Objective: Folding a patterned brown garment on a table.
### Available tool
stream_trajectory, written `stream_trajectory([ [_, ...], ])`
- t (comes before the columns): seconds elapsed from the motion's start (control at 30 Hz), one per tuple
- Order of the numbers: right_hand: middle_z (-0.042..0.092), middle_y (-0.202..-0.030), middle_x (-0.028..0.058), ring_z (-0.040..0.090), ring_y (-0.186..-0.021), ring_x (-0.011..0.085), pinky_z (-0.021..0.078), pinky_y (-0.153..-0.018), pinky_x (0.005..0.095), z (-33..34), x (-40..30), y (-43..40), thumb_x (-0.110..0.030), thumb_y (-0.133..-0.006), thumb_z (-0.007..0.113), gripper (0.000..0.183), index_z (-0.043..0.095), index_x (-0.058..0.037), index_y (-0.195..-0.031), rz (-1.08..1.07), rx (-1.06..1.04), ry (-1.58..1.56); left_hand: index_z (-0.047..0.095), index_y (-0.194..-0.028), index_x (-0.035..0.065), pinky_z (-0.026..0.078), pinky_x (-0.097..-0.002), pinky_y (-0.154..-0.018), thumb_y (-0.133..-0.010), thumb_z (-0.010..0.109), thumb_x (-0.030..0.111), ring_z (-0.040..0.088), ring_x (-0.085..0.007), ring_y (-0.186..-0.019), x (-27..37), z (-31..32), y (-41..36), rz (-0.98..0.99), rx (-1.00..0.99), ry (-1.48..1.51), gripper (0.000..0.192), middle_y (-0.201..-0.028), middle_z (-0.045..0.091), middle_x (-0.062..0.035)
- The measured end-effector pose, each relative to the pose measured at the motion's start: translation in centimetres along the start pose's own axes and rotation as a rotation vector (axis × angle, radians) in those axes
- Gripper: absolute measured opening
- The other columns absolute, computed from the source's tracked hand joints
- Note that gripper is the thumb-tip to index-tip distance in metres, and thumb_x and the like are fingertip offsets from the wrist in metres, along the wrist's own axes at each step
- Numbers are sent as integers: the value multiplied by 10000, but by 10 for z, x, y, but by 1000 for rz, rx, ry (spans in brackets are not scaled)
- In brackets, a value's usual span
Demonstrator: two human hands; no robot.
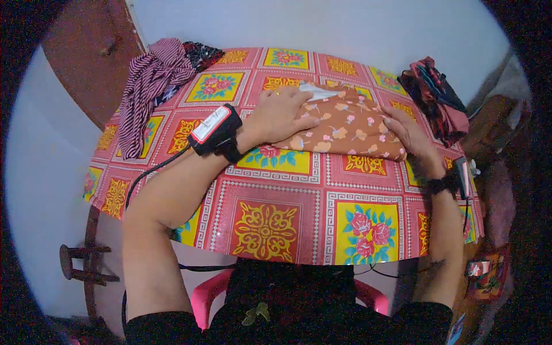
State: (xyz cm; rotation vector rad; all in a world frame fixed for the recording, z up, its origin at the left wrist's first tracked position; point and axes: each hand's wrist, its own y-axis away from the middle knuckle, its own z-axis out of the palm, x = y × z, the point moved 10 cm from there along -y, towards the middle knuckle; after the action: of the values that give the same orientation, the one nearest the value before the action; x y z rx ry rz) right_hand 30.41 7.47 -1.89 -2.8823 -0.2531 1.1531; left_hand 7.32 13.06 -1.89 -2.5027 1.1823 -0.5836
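A folded brown cloth with a flower print point(345, 125) lies on the table before me. A patch of white material point(318, 92) shows at its upper left edge. My left hand point(286, 112) rests on the cloth's left side, fingers spread and palm down, with a ring on one finger. At the cloth's right edge is my right hand point(403, 129), its thumb on the fabric and its fingers along the far side; whether it pinches the cloth is unclear. A strapped device sits on each wrist.
A patterned plastic tablecloth point(265, 230) covers the table. A striped cloth point(151, 86) and a dark printed cloth point(202, 55) lie at the back left. Folded dark and pink garments point(435, 101) lie at the right edge. Cables hang from both wrist devices.
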Motion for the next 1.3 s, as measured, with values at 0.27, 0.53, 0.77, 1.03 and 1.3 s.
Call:
stream_trajectory([
  [0.27, 478, -1285, 184, 447, -1204, 314, 333, -1007, 400, -8, -24, 10, -384, -892, 514, 525, 486, -9, -1258, -98, 53, 437, 573, -1109, 49, 370, -459, -894, -768, 646, 377, 524, -315, -1039, 36, -47, 6, 104, 272, 25, 479, -1048, 585, -134],
  [0.53, 400, -1384, 126, 340, -1306, 296, 261, -1034, 489, 55, -91, 12, -450, -860, 513, 600, 416, -108, -1343, -522, 121, 825, 472, -1266, 112, 339, -505, -965, -780, 609, 467, 422, -305, -1219, 103, -5, 14, 312, 41, -181, 617, -1337, 428, -150],
  [0.77, 495, -1300, 145, 446, -1221, 304, 342, -1006, 408, 15, -21, -12, -416, -889, 473, 527, 488, -62, -1279, -269, 28, 530, 378, -1367, 172, 322, -531, -974, -802, 582, 499, 338, -309, -1290, 92, 15, 21, 338, -58, -133, 684, -1390, 367, -157],
  [1.03, 556, -1215, 183, 506, -1152, 279, 375, -977, 330, -1, -5, 7, -321, -941, 449, 444, 519, 23, -1213, -34, 6, 295, 523, -1244, 112, 367, -510, -953, -855, 538, 417, 406, -326, -1227, 70, 4, 32, 424, -172, -324, 494, -1327, 437, -164],
  [1.3, 508, -1265, 194, 429, -1237, 289, 323, -1027, 332, -41, -33, 23, -361, -930, 439, 502, 487, 26, -1246, -149, 316, 211, 537, -1179, 12, 415, -441, -911, -863, 525, 340, 525, -362, -1068, -4, -51, 13, -34, 171, -7, 455, -1146, 557, -210],
])
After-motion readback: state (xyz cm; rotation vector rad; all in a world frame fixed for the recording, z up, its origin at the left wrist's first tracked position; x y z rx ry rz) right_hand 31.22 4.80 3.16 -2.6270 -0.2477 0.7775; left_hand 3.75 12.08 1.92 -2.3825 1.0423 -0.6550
